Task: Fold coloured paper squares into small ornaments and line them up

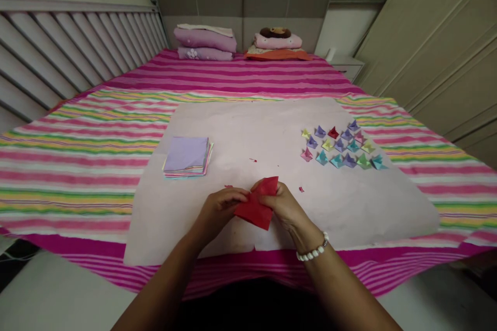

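A creased piece of red origami paper (pixel 255 211) is held up between both hands above the large pale sheet (pixel 233 129). My left hand (pixel 222 208) pinches its left edge with thumb and fingers. On the other side, my right hand (pixel 285 204) grips the paper, thumb in front and fingers partly hidden behind it. A white bead bracelet (pixel 312 254) circles the right wrist. To the left lies a stack of square coloured papers (pixel 188 154), lilac on top. Rows of small folded paper pieces (pixel 337 160) in several colours stand at the right.
Small red scraps (pixel 301 189) are scattered on the sheet around the hands. The sheet lies on a bed with a striped cover (pixel 85 155). Folded bedding (pixel 205 41) is piled by the headboard (pixel 217 2). A slatted rail (pixel 77 57) runs along the left.
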The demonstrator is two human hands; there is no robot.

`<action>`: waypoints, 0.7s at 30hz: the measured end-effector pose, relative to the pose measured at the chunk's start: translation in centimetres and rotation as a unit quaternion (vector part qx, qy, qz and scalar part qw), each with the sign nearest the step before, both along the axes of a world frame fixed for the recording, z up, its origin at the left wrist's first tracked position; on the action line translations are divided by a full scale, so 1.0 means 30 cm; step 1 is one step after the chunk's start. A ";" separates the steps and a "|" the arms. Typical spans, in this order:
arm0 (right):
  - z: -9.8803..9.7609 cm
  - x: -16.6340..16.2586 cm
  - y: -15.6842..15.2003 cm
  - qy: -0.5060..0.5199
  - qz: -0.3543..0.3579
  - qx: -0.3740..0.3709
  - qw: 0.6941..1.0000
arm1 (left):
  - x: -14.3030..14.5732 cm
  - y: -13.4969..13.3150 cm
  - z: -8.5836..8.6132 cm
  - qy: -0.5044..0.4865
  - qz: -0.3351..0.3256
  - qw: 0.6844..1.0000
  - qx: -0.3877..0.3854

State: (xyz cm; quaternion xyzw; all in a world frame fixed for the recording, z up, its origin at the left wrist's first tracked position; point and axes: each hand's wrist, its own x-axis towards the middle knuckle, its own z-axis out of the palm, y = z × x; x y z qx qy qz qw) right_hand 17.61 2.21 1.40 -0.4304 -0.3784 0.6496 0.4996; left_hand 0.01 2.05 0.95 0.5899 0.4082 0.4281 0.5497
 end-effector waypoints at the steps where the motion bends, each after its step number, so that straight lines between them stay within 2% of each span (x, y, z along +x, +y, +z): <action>1: -0.005 0.002 0.001 -0.001 -0.002 0.002 1.000 | -0.003 0.001 0.000 0.006 -0.002 1.000 0.003; 6: -0.022 0.005 0.000 -0.037 0.009 0.038 0.999 | -0.008 0.002 0.007 0.015 -0.023 1.000 -0.005; 12: 0.012 -0.006 -0.007 -0.050 0.014 0.072 0.996 | -0.002 0.000 0.009 0.027 -0.011 0.999 -0.019; 17: 0.023 0.002 -0.007 -0.066 0.045 0.086 0.993 | 0.006 -0.004 0.007 0.013 0.002 0.999 -0.038; 21: 0.019 0.010 -0.005 -0.081 0.054 0.091 0.991 | 0.010 -0.008 0.002 0.025 -0.032 0.998 -0.041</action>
